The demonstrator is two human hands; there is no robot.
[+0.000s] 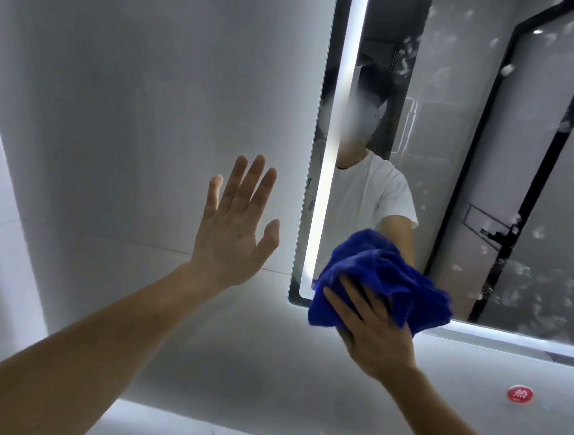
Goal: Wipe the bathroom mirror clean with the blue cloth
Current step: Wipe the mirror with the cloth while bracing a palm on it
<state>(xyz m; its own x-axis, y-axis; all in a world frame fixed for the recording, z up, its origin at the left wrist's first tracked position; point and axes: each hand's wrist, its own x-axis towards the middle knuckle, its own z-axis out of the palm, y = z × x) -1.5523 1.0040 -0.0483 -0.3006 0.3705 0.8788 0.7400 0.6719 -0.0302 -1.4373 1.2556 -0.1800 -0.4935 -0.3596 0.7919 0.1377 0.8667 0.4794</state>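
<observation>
The left hand [233, 227] is up against the wall [133, 102] just left of the mirror [473, 146]. Its grip is wide, with the fingers straight and a little apart, and it holds nothing. The right hand [373, 330] presses the cloth [377, 269] onto the mirror's lower left corner. Its fingers [344, 297] are spread and fairly straight over the bunched blue folds, and the fingertips are lost in the fabric. The cloth covers the corner where the light strip [332, 152] turns, and a fold hangs past the mirror's bottom edge. White specks [506, 69] dot the glass to the right, up high and down low. A round red sticker [520, 394] sits on the wall below the mirror, right of the arm.
</observation>
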